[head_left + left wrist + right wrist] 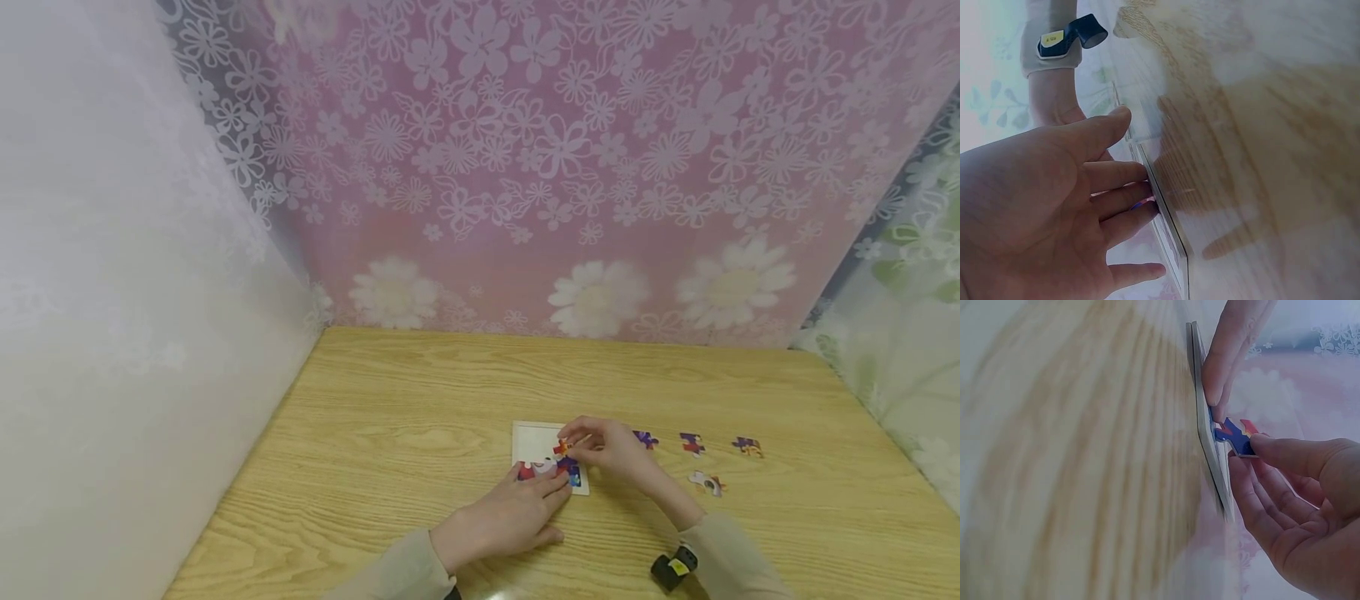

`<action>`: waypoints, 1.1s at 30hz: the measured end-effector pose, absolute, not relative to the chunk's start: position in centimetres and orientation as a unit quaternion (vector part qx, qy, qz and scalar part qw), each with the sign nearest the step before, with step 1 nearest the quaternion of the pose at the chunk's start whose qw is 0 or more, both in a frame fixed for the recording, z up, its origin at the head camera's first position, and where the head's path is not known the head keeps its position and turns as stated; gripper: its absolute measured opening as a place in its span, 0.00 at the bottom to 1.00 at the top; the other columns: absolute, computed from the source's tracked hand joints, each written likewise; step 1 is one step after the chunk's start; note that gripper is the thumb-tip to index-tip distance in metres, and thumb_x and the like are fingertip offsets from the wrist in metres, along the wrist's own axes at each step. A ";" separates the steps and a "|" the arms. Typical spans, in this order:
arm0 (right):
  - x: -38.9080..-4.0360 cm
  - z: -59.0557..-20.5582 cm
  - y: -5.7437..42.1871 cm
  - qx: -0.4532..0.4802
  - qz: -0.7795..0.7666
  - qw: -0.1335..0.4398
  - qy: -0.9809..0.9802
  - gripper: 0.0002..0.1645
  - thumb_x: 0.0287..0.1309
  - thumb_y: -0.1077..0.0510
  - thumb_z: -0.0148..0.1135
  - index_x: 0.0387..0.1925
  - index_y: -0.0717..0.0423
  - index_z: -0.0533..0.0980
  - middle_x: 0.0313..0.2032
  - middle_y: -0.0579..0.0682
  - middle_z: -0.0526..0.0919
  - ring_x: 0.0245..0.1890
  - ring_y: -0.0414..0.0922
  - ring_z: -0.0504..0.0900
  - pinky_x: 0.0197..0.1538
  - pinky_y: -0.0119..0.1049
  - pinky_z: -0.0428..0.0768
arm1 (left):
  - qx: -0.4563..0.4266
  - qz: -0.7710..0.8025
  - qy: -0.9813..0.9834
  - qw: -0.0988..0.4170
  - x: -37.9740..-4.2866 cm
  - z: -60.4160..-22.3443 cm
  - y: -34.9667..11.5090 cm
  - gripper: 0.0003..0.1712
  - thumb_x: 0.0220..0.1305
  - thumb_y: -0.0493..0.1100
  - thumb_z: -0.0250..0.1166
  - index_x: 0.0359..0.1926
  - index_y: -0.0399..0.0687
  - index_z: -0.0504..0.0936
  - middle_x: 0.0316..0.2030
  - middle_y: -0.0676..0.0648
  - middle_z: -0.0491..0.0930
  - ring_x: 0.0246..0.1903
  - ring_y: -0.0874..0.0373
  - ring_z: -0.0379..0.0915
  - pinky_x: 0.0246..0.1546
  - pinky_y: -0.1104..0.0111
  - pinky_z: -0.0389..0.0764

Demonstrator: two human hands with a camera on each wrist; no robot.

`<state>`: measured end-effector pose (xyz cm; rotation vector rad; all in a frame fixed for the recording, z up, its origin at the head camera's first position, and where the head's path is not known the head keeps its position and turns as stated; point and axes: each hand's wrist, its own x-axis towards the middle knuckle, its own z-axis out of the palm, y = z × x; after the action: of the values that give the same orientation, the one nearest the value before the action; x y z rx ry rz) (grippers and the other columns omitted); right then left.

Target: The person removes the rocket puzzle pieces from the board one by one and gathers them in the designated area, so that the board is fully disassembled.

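wood-grain table (390, 417) | left fingers (1127, 226) straight, touching puzzle board (536, 442) | right fingers (1291, 454) nearly together, pinching puzzle piece (1239, 442)

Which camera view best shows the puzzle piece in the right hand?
The right wrist view: the piece shows large and close, pinched by the right hand. The head view shows it small and partly hidden; in the left wrist view I can't make it out.

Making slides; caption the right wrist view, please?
Right hand pinches a puzzle piece at a thin tray, left hand alongside.
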<state>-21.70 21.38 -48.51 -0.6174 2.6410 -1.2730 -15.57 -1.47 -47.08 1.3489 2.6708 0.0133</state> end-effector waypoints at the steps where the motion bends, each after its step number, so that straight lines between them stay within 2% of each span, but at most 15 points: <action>1: -21.7 -48.5 21.4 -0.207 -0.425 0.072 0.878 0.11 0.64 0.63 0.67 0.48 0.55 0.82 0.41 0.51 0.86 0.38 0.45 0.85 0.41 0.32 0.83 | 0.449 0.005 0.890 0.075 -15.6 -47.1 -1.5 0.37 0.74 0.63 0.54 0.76 0.50 0.66 0.76 0.51 0.60 0.75 0.60 0.54 0.69 0.46 0.67; 12: -21.7 -47.9 21.8 -0.182 -0.445 0.057 0.875 0.13 0.66 0.60 0.66 0.51 0.56 0.82 0.44 0.53 0.86 0.39 0.45 0.84 0.39 0.33 0.82 | 0.445 0.008 0.892 0.079 -15.6 -47.3 -1.4 0.37 0.74 0.62 0.54 0.76 0.51 0.65 0.77 0.52 0.59 0.76 0.60 0.53 0.70 0.46 0.66; 24: -21.9 -47.5 23.1 -0.166 -0.495 0.050 0.851 0.16 0.67 0.64 0.64 0.54 0.65 0.79 0.47 0.60 0.83 0.39 0.46 0.85 0.40 0.42 0.88 | 0.444 0.011 0.893 0.078 -15.5 -46.9 -1.3 0.37 0.74 0.62 0.56 0.75 0.50 0.66 0.76 0.52 0.60 0.75 0.60 0.54 0.69 0.45 0.66; 33: -21.2 -46.5 25.4 -0.143 -0.472 0.043 0.869 0.20 0.68 0.59 0.64 0.59 0.62 0.77 0.49 0.59 0.84 0.40 0.47 0.86 0.42 0.42 0.88 | 0.445 0.009 0.892 0.075 -15.5 -46.9 -1.3 0.37 0.74 0.62 0.55 0.76 0.50 0.66 0.76 0.52 0.60 0.75 0.60 0.54 0.69 0.46 0.66</action>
<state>-21.16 25.38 -46.46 -0.4373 2.6573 -1.4428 -15.49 -1.32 -46.95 1.3357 2.6774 0.0262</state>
